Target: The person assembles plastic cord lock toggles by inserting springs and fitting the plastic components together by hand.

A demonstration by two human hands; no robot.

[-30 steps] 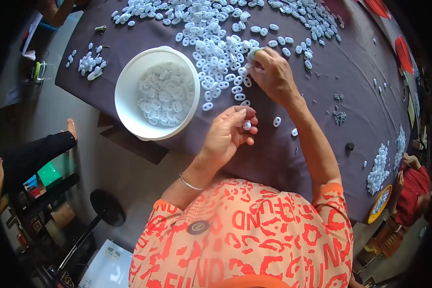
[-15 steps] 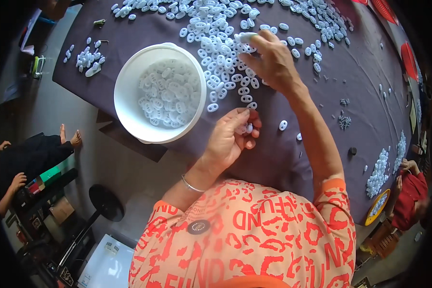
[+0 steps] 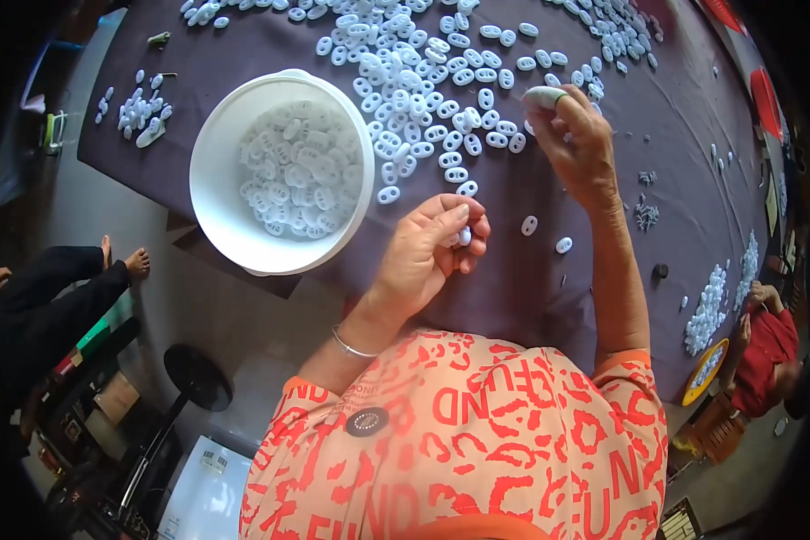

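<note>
Small white oval pieces with two holes (image 3: 405,94) lie in a dense spread across the dark cloth. My left hand (image 3: 432,243) has its fingers curled in by the near edge of the spread, closed around white oval pieces (image 3: 463,236) that show between thumb and fingers. To the right of the spread is my right hand (image 3: 578,142), its thumb and fingers bent toward each other. A whitish cover (image 3: 544,97) wraps one of its fingertips. A white bit shows under that fingertip; whether the fingers hold it cannot be told.
A white tub (image 3: 202,193) with translucent white oval pieces stands on the left. Two loose ovals (image 3: 529,225) lie near my right forearm. Small grey bits (image 3: 646,216), a black cap (image 3: 661,270) and a yellow-rimmed tray (image 3: 693,391) are rightward, beside a person in red (image 3: 765,355).
My right hand has moved right and slightly nearer, away from the dense pieces. My left hand stays closed in about the same place. The whole view has shifted slightly.
</note>
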